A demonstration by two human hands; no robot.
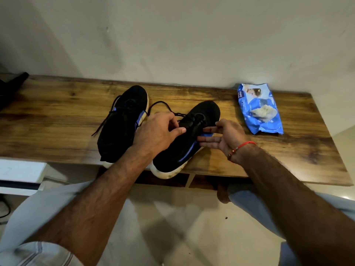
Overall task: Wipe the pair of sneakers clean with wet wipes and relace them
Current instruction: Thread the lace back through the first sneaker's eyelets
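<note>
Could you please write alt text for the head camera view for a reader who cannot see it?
Both hands work at the laces of the right sneaker of a black pair on a wooden table: the left hand pinches at them, the right hand is open beside them. The left sneaker lies alongside, lace loose, and a blue wet wipes pack sits to the right.

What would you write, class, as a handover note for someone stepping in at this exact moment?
Left hand: fingers curled at the laces of the right sneaker.
Right hand: open, fingers straight against that sneaker's side.
Left sneaker lies beside it on the wooden shelf, lace loose.
Wet wipes pack: far right, a wipe poking out.
Done: nothing visibly wiped; soles look dirty.
Left: wiping and relacing both.
</note>
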